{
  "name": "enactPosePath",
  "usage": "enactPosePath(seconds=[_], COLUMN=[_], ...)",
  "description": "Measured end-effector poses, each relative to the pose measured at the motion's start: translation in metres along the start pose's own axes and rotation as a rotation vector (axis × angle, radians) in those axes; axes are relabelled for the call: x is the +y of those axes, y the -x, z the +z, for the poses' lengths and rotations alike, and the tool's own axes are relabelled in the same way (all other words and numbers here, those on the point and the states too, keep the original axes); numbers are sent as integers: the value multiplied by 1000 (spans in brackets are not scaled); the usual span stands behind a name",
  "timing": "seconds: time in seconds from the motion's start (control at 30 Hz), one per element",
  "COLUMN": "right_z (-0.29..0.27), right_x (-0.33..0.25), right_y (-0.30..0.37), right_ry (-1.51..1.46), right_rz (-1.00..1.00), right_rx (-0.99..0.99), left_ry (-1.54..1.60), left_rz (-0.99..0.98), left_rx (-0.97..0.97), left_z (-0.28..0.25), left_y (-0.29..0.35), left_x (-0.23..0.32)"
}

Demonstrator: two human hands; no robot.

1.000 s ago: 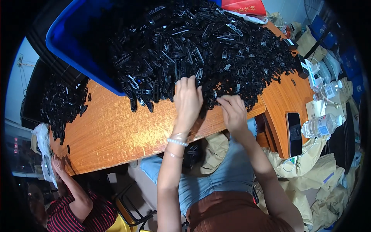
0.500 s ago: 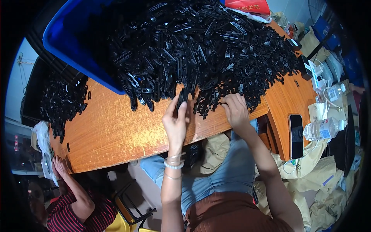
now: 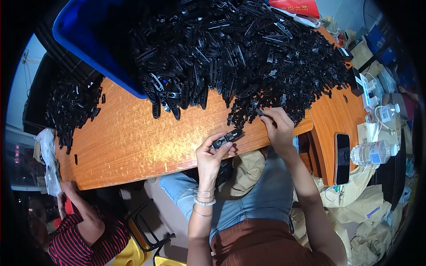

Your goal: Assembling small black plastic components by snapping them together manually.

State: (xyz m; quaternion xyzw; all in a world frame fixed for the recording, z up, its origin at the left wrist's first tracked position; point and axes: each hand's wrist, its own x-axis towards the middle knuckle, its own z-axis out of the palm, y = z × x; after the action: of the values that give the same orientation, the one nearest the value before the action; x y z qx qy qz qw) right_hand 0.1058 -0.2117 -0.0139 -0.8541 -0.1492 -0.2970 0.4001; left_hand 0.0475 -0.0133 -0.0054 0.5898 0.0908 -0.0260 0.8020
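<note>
My left hand (image 3: 210, 154) is closed round a long black plastic part (image 3: 227, 138) with a slotted, hollow face, held tilted over the front edge of the table. My right hand (image 3: 281, 129) pinches a small black piece (image 3: 260, 112) between thumb and forefinger at the near edge of a heap of small black pieces (image 3: 306, 66). Left of and behind that heap lies a large heap of similar long black parts (image 3: 195, 53). The hands are apart from each other.
A blue bin (image 3: 95, 66) lies tipped at the far left of the wooden table (image 3: 128, 137). Another black heap (image 3: 71, 108) is at the left end, where a person in a striped shirt (image 3: 91, 239) sits. A phone (image 3: 342, 158) and plastic bottles (image 3: 375, 152) are at the right.
My left hand has drawn back from the large heap toward the table edge, turning the long part sideways. My right hand has shifted slightly right, and a small piece now shows in its fingertips.
</note>
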Motion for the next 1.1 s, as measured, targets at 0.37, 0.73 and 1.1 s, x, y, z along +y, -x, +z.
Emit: enactPosePath(seconds=[0.37, 0.73, 1.1], right_z=[8, -2, -23], right_x=[-14, -59, -68], right_y=[12, 33, 21], right_ry=[-771, -526, -718], right_rz=[736, 278, 304], right_rx=[-179, -114, -384], left_ry=[24, -134, 26], left_rz=[18, 62, 15], left_rx=[-20, 32, -228], left_z=[7, 3, -1], left_y=[3, 17, 26], left_x=[-4, 1, 13])
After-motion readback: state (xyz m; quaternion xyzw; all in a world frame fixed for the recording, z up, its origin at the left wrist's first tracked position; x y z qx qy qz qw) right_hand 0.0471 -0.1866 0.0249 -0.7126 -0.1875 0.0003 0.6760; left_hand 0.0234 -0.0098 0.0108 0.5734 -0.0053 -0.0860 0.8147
